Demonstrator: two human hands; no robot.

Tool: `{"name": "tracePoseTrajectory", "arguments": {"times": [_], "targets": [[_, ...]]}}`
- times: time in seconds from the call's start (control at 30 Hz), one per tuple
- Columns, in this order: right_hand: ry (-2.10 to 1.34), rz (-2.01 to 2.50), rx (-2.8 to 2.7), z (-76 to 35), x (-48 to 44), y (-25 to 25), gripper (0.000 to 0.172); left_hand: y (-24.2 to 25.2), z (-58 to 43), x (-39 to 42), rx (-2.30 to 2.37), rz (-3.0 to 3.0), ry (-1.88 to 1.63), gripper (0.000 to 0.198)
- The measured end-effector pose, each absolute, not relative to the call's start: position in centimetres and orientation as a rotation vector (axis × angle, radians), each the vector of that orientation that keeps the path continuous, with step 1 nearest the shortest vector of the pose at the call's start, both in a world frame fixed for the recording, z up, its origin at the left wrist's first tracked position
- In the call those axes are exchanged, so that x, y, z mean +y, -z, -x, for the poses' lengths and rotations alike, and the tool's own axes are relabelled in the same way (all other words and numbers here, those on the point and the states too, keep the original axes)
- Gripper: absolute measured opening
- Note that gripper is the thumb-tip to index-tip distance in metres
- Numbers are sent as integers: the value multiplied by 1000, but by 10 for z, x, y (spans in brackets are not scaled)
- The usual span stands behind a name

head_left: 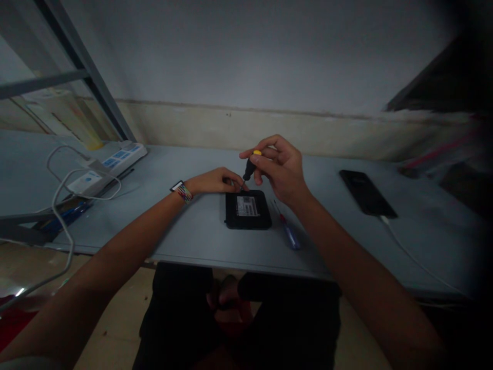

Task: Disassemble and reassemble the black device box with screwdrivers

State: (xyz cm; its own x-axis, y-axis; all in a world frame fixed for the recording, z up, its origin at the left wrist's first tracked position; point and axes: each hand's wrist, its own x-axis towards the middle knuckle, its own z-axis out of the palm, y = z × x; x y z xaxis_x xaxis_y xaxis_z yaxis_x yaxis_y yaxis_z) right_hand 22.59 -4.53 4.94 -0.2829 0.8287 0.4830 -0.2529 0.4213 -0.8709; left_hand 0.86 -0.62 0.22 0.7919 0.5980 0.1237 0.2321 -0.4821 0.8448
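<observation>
A flat black box (pixel 231 213) with a white printed label lies on the table in front of me. My right hand (pixel 285 169) grips a screwdriver (pixel 250 167) with a black handle and a yellow end cap. The screwdriver is tilted, its shaft pointing down at the box's far edge. There my left hand (pixel 219 181) has its fingers curled, resting against the far left corner close to the shaft. The screwdriver's very tip is hidden by the fingers. A second screwdriver (pixel 290 236), with a clear bluish handle, lies just right of the box.
A black phone (pixel 367 192) with a white cable (pixel 408 252) plugged in lies on the right. On the left sits a white power strip (pixel 108 169) with looped cables, beside a metal frame (pixel 96 82). The wall (pixel 250 67) stands behind the table (pixel 185 231).
</observation>
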Motion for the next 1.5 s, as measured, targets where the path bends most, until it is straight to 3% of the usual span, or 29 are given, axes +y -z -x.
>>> {"name": "tracePoseTrajectory", "arguments": {"times": [0.3,0.5,0.83,1.03,1.33,1.5], "targets": [[-1138,545,-1536,-226,-52,-50,27,-2,-10,-8,630,-2047,-508,32],[-1173,552,-1501,-227,-51,-49,38,2,-10,-5,616,-2066,-503,34],[-1135,517,-1498,-227,-52,-49,17,2,-10,-5,607,-2071,-510,33],[-1154,544,-1447,-224,-49,-50,32,6,-10,-1,598,-2091,-524,31],[-1172,521,-1579,-222,-34,-63,15,1,-10,-8,615,-2034,-517,27],[-1146,541,-1579,-219,-29,-64,20,1,-9,-9,605,-2057,-495,29]]}}
